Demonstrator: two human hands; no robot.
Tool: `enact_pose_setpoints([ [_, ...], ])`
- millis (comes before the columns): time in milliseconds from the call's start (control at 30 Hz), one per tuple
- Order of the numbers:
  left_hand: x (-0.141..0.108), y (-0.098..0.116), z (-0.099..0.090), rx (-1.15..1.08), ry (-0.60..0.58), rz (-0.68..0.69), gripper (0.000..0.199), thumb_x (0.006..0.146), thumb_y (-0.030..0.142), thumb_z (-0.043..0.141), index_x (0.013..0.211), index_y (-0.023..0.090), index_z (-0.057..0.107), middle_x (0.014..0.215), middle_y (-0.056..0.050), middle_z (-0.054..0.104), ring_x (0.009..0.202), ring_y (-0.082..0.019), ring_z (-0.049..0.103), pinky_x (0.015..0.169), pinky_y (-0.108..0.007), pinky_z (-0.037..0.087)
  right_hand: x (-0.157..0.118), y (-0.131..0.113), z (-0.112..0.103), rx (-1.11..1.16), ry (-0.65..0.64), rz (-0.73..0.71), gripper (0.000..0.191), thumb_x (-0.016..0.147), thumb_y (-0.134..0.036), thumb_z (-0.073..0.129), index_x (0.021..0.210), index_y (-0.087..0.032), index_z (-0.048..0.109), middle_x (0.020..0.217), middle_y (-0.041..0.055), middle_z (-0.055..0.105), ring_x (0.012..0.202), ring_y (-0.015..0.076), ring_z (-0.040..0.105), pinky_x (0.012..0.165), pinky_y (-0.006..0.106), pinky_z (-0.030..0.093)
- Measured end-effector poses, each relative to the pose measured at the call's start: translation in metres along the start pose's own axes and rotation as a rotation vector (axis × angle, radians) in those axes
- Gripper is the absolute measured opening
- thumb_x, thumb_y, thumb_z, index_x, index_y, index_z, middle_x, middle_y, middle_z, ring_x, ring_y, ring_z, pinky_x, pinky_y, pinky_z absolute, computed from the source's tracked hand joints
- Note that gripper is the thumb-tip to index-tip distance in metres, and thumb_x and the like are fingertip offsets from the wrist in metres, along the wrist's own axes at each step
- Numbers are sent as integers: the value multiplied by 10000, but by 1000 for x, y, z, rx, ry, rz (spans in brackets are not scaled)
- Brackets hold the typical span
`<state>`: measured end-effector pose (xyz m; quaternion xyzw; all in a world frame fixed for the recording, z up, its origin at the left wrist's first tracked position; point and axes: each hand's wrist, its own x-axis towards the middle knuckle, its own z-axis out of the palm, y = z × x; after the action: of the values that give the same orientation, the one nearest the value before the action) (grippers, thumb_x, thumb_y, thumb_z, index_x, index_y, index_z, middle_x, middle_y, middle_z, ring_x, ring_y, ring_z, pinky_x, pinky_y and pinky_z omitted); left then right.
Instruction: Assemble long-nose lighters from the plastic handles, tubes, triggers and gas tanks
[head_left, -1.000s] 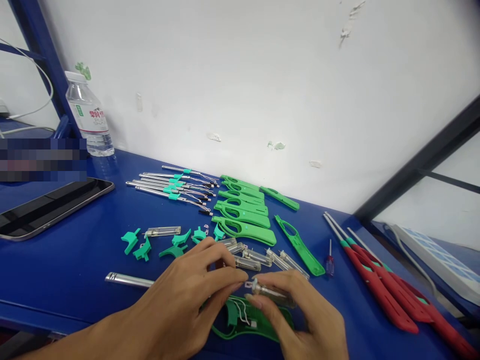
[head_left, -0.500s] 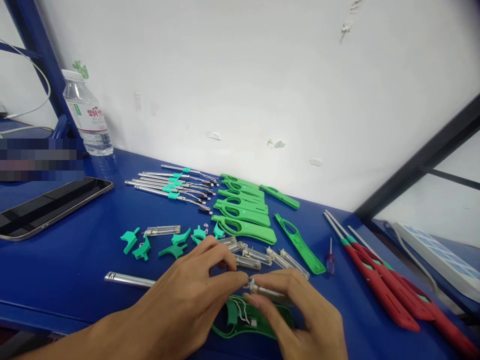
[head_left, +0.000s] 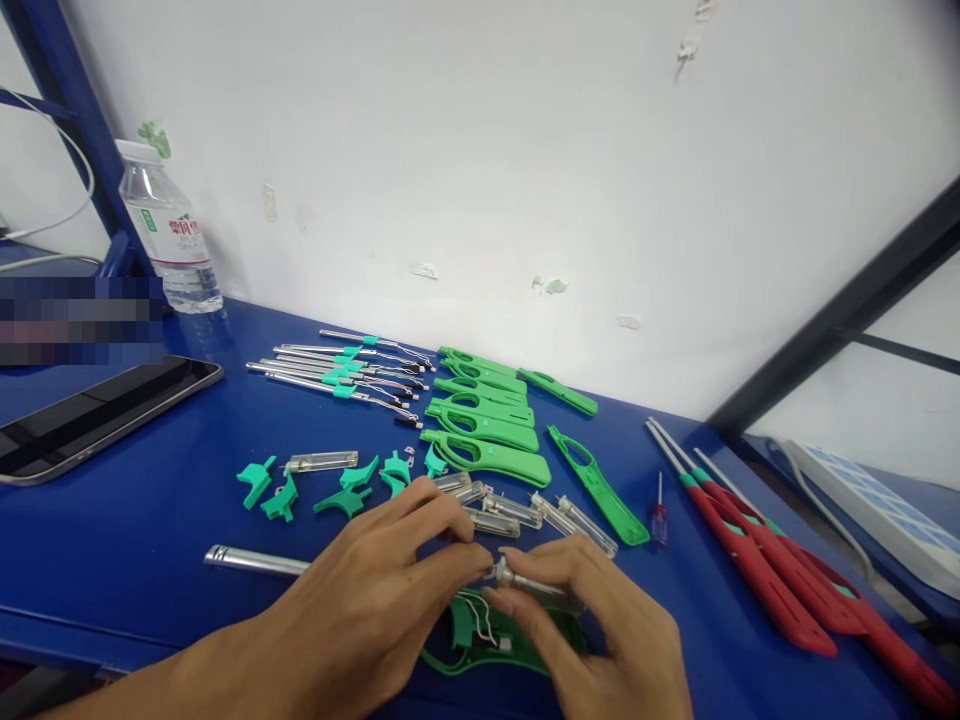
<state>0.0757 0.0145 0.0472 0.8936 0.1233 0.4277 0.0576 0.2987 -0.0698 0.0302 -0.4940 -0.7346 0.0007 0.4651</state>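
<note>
Between thumb and fingers, my right hand (head_left: 600, 620) grips a clear fuel tank (head_left: 536, 588) with a pale valve end pointing left. My left hand (head_left: 397, 590) meets that end with closed fingertips; a tiny part seems pinched there, too small to name. Beneath both hands lies an open green lighter shell (head_left: 517, 650) with white wires and a teal piece in it. From under the left hand a silver tube (head_left: 255, 561) sticks out to the left. Several other clear tanks (head_left: 491, 523) rest just behind the hands.
Teal trigger pieces (head_left: 256, 481) lie left of centre. Behind are wired metal rods (head_left: 307, 380) and green shells (head_left: 487, 463). Red lighters (head_left: 757, 590) and a small screwdriver (head_left: 658, 522) lie right. A phone (head_left: 105, 410) and water bottle (head_left: 171, 235) stand at left, a power strip (head_left: 877, 510) far right.
The whole view has shifted slightly. The fingertips of my left hand and the valve end of the tank remain together, with almost no other movement.
</note>
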Motion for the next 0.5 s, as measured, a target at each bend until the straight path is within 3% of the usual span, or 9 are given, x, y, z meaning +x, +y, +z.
enact_pose_setpoints([
  [500,2,-2,2,28,-21,-5,402,1003,-77,472,1161,208,705,999,-19,698,843,-170,609,816,-271,565,0,-2,0,-11,-16,-24,97,1053,-251,801,1083,-306,726,887,-70,790,744,116,790,699,160,627],
])
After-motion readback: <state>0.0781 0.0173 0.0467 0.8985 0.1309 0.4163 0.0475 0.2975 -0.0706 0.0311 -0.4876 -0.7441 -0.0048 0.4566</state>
